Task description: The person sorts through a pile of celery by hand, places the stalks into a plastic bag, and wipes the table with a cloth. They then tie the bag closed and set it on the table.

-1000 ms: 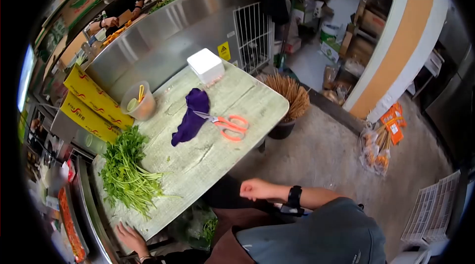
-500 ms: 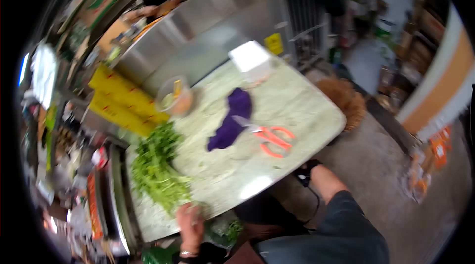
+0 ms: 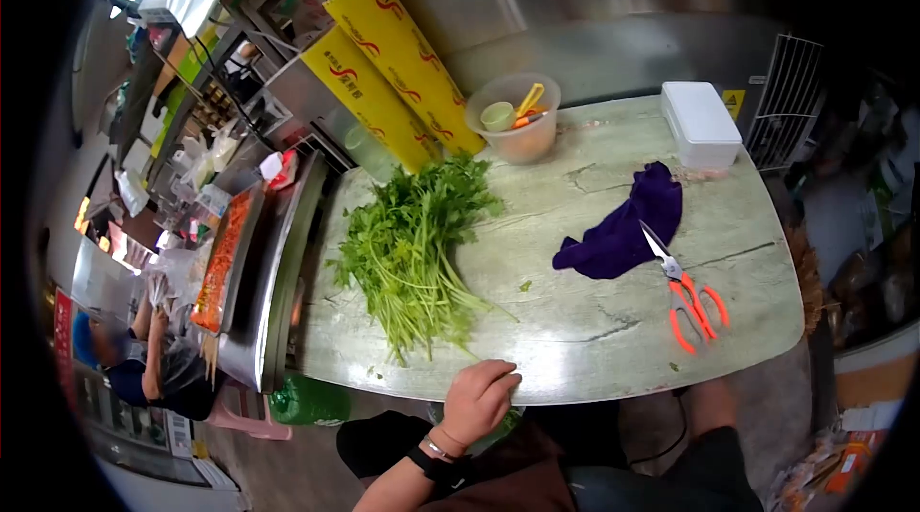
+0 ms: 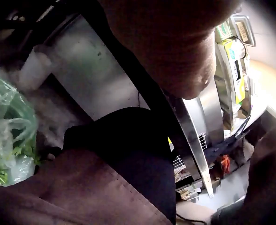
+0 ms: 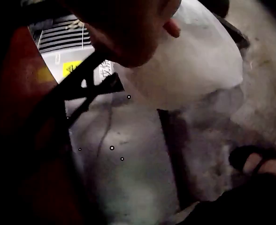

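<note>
My left hand (image 3: 476, 402) is at the front edge of the table (image 3: 546, 320), loosely bent and with nothing in its fingers. Just beyond it lies a bunch of leafy greens (image 3: 422, 253) with long thin stems. Only the right forearm (image 3: 714, 407) shows in the head view, its hand hidden below the table edge. The right wrist view catches part of the right hand (image 5: 128, 42) in shadow, and I cannot tell whether it holds anything. Scissors with orange handles (image 3: 692, 306) lie with their tips on a crumpled purple cloth (image 3: 623, 234).
Two yellow boxes (image 3: 369, 95) lean behind the greens. Beside them stands a clear tub (image 3: 517, 138) with small things inside. A white lidded container (image 3: 701, 128) sits at the back right. Left of the table are a metal counter (image 3: 278, 291) and an orange-red filled tray (image 3: 225, 258).
The head view has turned left. My left hand has come from the table's left corner to the middle of its front edge. The right hand has dropped below the table edge.
</note>
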{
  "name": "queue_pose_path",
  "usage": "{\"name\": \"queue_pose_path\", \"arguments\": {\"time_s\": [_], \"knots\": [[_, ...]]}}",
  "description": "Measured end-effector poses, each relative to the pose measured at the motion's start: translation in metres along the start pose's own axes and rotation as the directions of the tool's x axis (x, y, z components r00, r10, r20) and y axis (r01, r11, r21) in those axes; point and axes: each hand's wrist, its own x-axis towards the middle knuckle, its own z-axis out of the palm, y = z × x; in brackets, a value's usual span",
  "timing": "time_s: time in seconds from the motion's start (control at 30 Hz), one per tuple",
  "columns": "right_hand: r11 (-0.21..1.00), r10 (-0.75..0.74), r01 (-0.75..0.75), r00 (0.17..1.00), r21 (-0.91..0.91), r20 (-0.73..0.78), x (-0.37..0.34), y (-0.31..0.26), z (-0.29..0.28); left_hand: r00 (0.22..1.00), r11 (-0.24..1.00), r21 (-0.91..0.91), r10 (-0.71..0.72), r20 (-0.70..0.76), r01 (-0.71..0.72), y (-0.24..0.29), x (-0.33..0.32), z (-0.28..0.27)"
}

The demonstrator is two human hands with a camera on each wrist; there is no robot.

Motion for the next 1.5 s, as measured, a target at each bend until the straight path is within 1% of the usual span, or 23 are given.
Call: {"name": "queue_pose_path", "arguments": {"time_s": [0.07, 0.1, 0.2, 0.27, 0.33, 0.37, 0.4, 0.47, 0.53, 0.57, 0.67, 0.7, 0.73, 0.77, 0.8, 0.83, 0.87, 0.9, 0.93, 0.97, 1.03, 1.13, 1.5], "knots": [[0.948, 0.103, -0.080, 0.993, 0.307, -0.062, -0.013, -0.003, -0.006, 1.000, 1.000, 0.005, 0.014, -0.012, -0.014, -0.005, -0.005, 0.004], [0.866, 0.176, -0.124, 0.983, 0.485, -0.061, -0.023, -0.010, -0.008, 0.998, 0.999, 0.023, 0.039, -0.048, -0.038, -0.006, -0.008, 0.006], [0.479, 0.354, -0.197, 0.935, 0.855, 0.017, -0.047, -0.029, -0.019, 0.996, 0.999, 0.026, 0.042, -0.074, -0.040, -0.003, -0.008, 0.011], [0.138, 0.375, -0.204, 0.916, 0.969, 0.139, -0.056, -0.029, -0.035, 0.994, 0.997, 0.057, 0.058, -0.095, -0.053, -0.001, -0.007, 0.012], [-0.116, 0.307, -0.196, 0.925, 0.974, 0.223, -0.064, -0.026, -0.063, 0.993, 0.998, 0.045, 0.056, -0.105, -0.052, 0.000, -0.007, 0.013], [-0.207, 0.332, -0.280, 0.881, 0.937, 0.336, -0.072, -0.033, -0.083, 0.992, 0.998, 0.043, 0.054, -0.110, -0.050, 0.000, -0.009, 0.013], [-0.194, 0.185, -0.307, 0.921, 0.932, 0.343, -0.078, 0.020, -0.081, 0.992, 0.998, 0.043, 0.053, -0.112, -0.048, -0.001, -0.010, 0.014], [-0.174, 0.465, -0.403, 0.771, 0.898, 0.436, -0.091, 0.014, -0.108, 0.993, 0.998, 0.047, 0.045, -0.109, -0.040, -0.001, -0.012, 0.013], [-0.194, 0.193, -0.484, 0.834, 0.853, 0.517, -0.101, 0.064, -0.121, 0.993, 0.999, 0.017, 0.037, -0.115, -0.035, -0.001, -0.013, 0.013], [-0.196, 0.043, -0.531, 0.835, 0.824, 0.548, -0.104, 0.081, -0.123, 0.993, 0.999, 0.009, 0.035, -0.113, -0.034, 0.000, -0.013, 0.012], [0.090, 0.189, -0.606, 0.790, 0.790, 0.584, -0.100, 0.033, -0.140, 0.993, 1.000, 0.005, 0.028, -0.115, -0.027, 0.000, -0.018, 0.009], [0.394, 0.238, -0.577, 0.816, 0.715, 0.527, -0.090, 0.024, -0.133, 0.993, 1.000, 0.007, 0.026, -0.117, -0.025, -0.001, -0.019, 0.010], [0.656, 0.265, -0.506, 0.849, 0.560, 0.457, -0.080, 0.015, -0.123, 0.993, 1.000, 0.009, 0.026, -0.119, -0.025, -0.001, -0.019, 0.010], [0.848, 0.267, -0.403, 0.885, 0.343, 0.380, -0.074, 0.006, -0.113, 0.992, 0.999, 0.017, 0.032, -0.119, -0.030, -0.001, -0.019, 0.010], [0.988, 0.142, -0.152, 0.945, 0.013, 0.295, -0.073, -0.003, -0.107, 0.992, 0.999, 0.026, 0.039, -0.117, -0.036, -0.001, -0.021, 0.010], [0.936, -0.019, 0.108, 0.966, -0.335, 0.257, -0.070, -0.012, -0.101, 0.992, 0.998, 0.037, 0.045, -0.118, -0.041, -0.001, -0.021, 0.010], [0.702, -0.184, 0.323, 0.943, -0.635, 0.277, -0.066, -0.022, -0.093, 0.993, 0.998, 0.036, 0.048, -0.111, -0.044, -0.001, -0.021, 0.010], [0.784, 0.003, 0.274, 0.895, -0.556, 0.446, -0.055, -0.064, -0.100, 0.993, 0.998, 0.039, 0.046, -0.106, -0.042, -0.001, -0.021, 0.009], [0.907, -0.184, 0.296, 0.918, -0.299, 0.351, -0.049, -0.058, -0.081, 0.993, 0.998, 0.046, 0.042, -0.106, -0.037, -0.001, -0.020, 0.010], [0.922, -0.253, 0.326, 0.914, -0.207, 0.317, -0.038, -0.057, -0.060, 0.993, 0.998, 0.048, 0.048, -0.107, -0.043, -0.002, -0.020, 0.010], [0.895, -0.244, 0.338, 0.917, -0.292, 0.315, -0.015, -0.058, -0.028, 0.993, 0.997, 0.064, 0.049, -0.104, -0.042, -0.003, -0.020, 0.013], [0.873, -0.218, 0.325, 0.927, -0.363, 0.307, -0.001, -0.046, -0.012, 0.996, 0.999, 0.045, 0.022, -0.089, -0.018, -0.004, -0.018, 0.011], [0.920, -0.189, 0.259, 0.951, -0.294, 0.246, 0.012, -0.035, -0.012, 0.999, 1.000, 0.013, -0.026, -0.034, 0.027, -0.011, -0.015, 0.004]]}}
